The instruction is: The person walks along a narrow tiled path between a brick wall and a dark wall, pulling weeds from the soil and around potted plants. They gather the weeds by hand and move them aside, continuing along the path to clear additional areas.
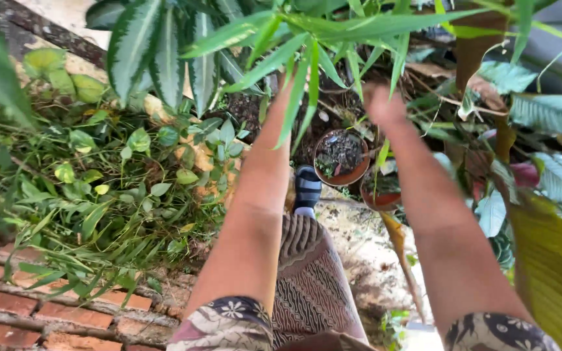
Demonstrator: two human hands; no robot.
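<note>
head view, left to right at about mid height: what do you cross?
Pile of cut green stems and leaves → left forearm → dark striped sandal → terracotta pot of soil → right forearm → large yellow-green leaf. Both hands reach up into blurred foliage; their grip is unclear.

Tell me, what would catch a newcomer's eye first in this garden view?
Two bare forearms stretch forward into the foliage: the left hand vanishes behind long green leaves at top centre, and the right hand is blurred beside it. Between the arms, lower down, sits a terracotta pot of dark soil. A brick edge runs bottom left.
</note>
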